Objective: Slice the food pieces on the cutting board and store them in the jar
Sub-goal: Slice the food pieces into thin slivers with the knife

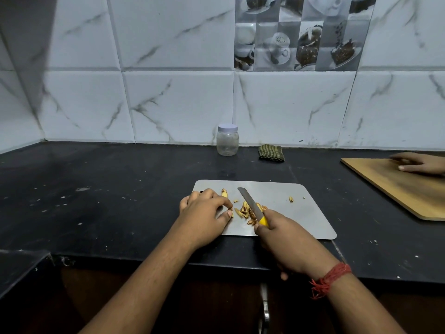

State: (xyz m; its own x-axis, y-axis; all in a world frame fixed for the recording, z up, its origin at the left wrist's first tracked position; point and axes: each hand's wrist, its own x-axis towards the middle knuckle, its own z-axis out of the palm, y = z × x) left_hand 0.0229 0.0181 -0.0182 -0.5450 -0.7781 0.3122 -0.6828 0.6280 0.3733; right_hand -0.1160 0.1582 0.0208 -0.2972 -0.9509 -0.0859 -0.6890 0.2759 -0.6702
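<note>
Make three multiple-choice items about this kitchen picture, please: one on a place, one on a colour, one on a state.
1. Where does the jar stand?
A. on the grey cutting board
B. on the counter by the wall
C. on the wooden board

2. What colour is the knife handle?
A. yellow
B. black
C. green

3. What is the state of the jar?
A. open and full
B. lying on its side
C. lid on, no slices inside

Answers: 1 B, it stands behind the cutting board, at the tiles. 2 A, yellow shows above the right hand. 3 C, the lid sits on top and the clear body looks empty.
</note>
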